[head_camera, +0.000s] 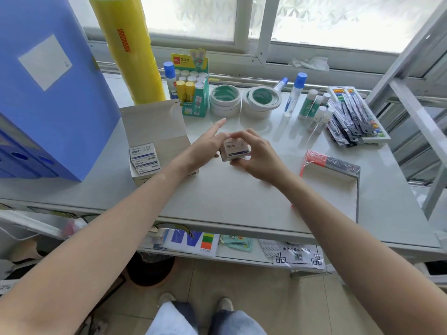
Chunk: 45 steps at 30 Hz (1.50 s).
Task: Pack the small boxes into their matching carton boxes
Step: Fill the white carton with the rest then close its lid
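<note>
Over the table, right fingers clasp the small box; straight left fingers touch it.

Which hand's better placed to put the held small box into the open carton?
Probably right. The right hand has fingers curled round the small box; the left hand only touches its side with straight fingers. The open carton lies on the left, so the left hand may steady it.

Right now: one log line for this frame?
right hand: grips small box | left hand: fingers straight, beside it | carton: open, part filled | step: box not yet in
</note>
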Tool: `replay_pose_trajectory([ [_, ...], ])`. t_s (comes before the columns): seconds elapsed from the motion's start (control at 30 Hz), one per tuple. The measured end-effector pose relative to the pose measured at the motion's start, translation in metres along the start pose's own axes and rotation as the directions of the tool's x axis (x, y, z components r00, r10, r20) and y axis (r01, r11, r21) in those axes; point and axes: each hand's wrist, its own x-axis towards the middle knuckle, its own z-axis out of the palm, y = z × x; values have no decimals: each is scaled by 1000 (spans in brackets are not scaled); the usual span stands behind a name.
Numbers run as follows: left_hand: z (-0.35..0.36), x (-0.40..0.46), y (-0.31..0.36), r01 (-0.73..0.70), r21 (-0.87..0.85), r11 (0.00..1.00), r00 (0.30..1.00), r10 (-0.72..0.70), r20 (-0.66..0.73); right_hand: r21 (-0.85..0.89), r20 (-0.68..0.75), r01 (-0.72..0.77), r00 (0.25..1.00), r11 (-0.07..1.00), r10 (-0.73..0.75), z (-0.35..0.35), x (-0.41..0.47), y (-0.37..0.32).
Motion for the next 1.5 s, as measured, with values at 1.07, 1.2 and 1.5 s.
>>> replay_pose_trajectory([
  [1.07, -3, -6, -18, -51, -263, 963, 984, 3, -178, 173, -163, -272, 940, 947, 300, -4, -7, 13],
  [1.2, -6, -18, -20, -63, -462, 884, 994, 13, -112, 377, -62, -271, 947, 886, 316, -6, -7, 1],
  [1.5, -12, -28, -19, -34, -565, 824, 999, 17, -35, 517, -6, -217, 966, 828, 258, -12, -3, -16],
])
